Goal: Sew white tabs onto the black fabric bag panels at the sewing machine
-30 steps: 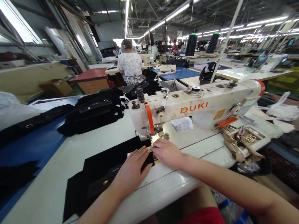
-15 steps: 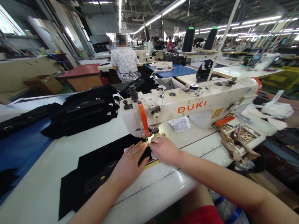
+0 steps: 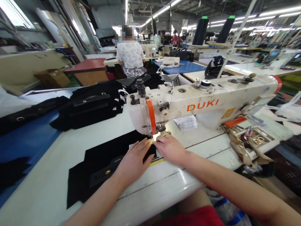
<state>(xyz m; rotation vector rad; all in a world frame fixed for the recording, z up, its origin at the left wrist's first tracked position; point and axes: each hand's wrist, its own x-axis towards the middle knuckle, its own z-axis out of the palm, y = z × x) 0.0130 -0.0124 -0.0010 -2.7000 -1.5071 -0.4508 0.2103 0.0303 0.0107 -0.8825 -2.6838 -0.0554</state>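
Observation:
My left hand [image 3: 134, 158] lies flat with fingers stretched out on a black fabric panel [image 3: 101, 150], its fingertips close to the needle of a white sewing machine [image 3: 202, 102]. A dark strap piece with a gold stud [image 3: 108, 172] is on the panel beside my left wrist. On the other side of the needle, my right hand [image 3: 169, 148] has its fingers bent and pressed together at the panel's edge. The exact pinch is partly hidden. A small white label [image 3: 130, 146] peeks out by my left fingers.
Black bag pieces [image 3: 91, 106] are stacked behind the panel at left. White paper slips [image 3: 187, 122] lie under the machine arm. A tray [image 3: 265, 138] with metal rings and tan straps stands at right. Ahead, a person in a patterned shirt [image 3: 131, 56] sits facing away.
The camera view has turned slightly, so the whole scene sits further right. Both hands stay at the needle on the black panel, with hardly any shift relative to the machine.

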